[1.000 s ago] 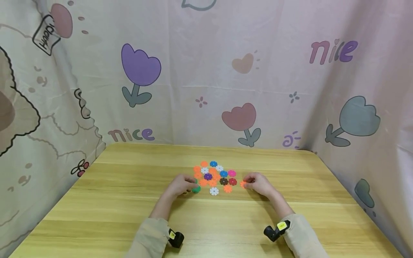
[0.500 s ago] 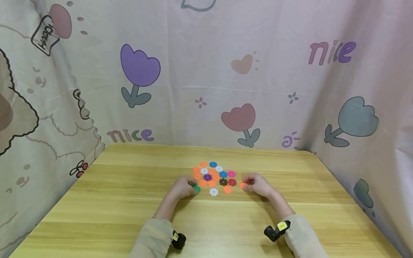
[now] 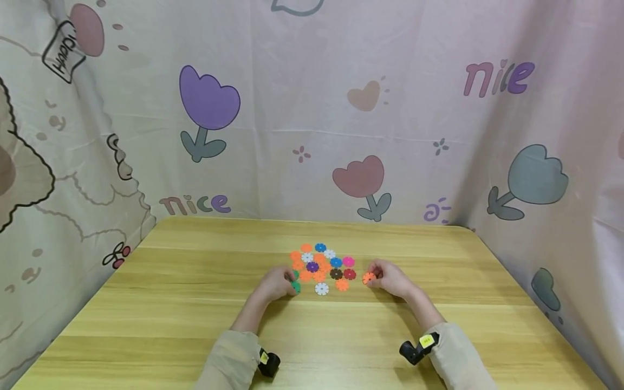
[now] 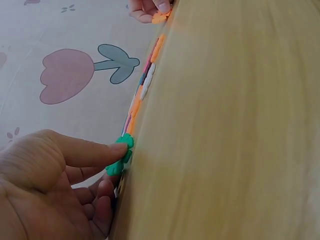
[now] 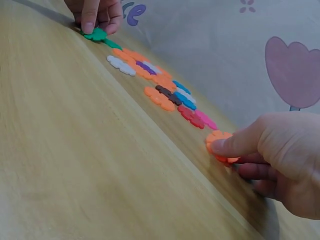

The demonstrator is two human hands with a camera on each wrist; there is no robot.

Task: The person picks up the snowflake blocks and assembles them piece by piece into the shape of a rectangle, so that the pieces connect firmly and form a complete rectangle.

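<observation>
My left hand (image 3: 278,283) is at the left end of a cluster of flat, notched plastic snowflake discs. In the left wrist view its thumb and fingers pinch a green snowflake disc (image 4: 120,155). A second green disc (image 5: 112,44) lies beside that one in the right wrist view. At the right of the cluster, my right hand (image 3: 391,278) pinches an orange snowflake disc (image 5: 219,143) between thumb and fingers, tilted up off the table. A white disc (image 3: 322,288) and another orange disc (image 3: 342,285) lie flat between the hands.
More discs lie close together behind, among them a purple disc (image 3: 312,266), a dark brown disc (image 3: 336,274), a red disc (image 3: 349,274) and a pink disc (image 3: 348,261). The wooden table (image 3: 322,341) ends at a printed curtain (image 3: 273,179) at the back.
My left hand has shifted slightly right and its fingers have closed in on the green disc. The orange disc in my right hand has tilted to show more of its face.
</observation>
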